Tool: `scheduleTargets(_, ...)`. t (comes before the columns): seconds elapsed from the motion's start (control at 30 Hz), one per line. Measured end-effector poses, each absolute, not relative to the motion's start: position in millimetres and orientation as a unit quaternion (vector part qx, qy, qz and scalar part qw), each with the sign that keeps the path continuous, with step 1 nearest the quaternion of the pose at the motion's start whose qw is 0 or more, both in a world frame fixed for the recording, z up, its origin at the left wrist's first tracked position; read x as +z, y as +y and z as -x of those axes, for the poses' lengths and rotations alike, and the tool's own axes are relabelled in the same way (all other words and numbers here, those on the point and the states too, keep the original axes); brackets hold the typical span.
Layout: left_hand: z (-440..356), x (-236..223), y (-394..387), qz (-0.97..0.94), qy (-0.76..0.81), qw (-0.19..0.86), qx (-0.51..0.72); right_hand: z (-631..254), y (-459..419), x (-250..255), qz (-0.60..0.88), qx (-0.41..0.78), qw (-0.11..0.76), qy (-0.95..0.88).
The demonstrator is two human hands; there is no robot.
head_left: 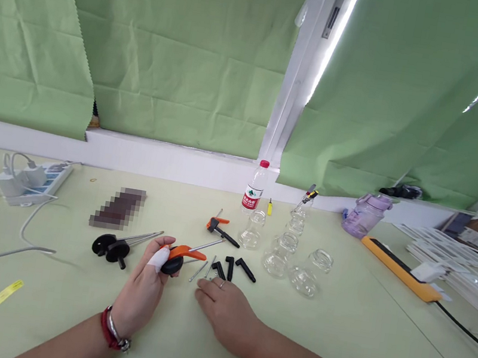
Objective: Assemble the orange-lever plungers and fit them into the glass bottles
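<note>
My left hand [144,288], with a white bandage on the thumb and a red band on the wrist, is closed around an orange and black lever part [182,253] with a metal rod sticking out to the right. My right hand [228,307] lies palm down on the pale green table [331,339], fingers stretched toward small metal pins [198,270] and black plastic pieces [231,267]. Whether its fingertips pinch anything is hidden. Two black discs with metal rods [113,245] lie left of my left hand. Another orange and black lever [219,225] lies farther back.
Several clear glass jars [282,252] stand right of the parts, with a red-capped water bottle [255,187] behind. A white power strip [32,179] with cables sits far left, an orange power strip [397,267], a purple bottle [364,214] and stacked papers at right. Green curtains hang behind.
</note>
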State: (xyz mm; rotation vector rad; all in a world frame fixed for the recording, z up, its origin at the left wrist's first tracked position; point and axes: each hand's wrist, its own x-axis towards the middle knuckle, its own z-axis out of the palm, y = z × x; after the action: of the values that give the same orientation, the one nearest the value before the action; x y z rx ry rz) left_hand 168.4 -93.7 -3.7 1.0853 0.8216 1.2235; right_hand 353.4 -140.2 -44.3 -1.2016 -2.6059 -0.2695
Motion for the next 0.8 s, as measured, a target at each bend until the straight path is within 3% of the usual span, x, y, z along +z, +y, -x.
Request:
scheduleTargets(0.17, -166.5, -6.4, -88.9, -0.460, 0.364, 0.604, 0.539, -323.4, -121.5, -31.9, 0.381, -0.209, 0.055, -0.899)
scheduleTargets(0.37, -164.6, -9.6, -85.9, -0.457, 0.387, 0.596, 0.535, -301.5, -114.5, -24.2, 0.309, -0.245, 0.004, -0.919)
scheduleTargets(0.57, -166.3, -8.1, -87.6, -0.460, 0.371, 0.610, 0.529, -295.7, -132.8, -24.7, 0.220, -0.263, 0.070, -0.937)
scheduleTargets(0.8, -168.8, -7.2, -92.6, -0.476, 0.302, 0.699, 0.441, -284.1, -162.4, -31.2, 0.140, -0.160, 0.171, -0.962)
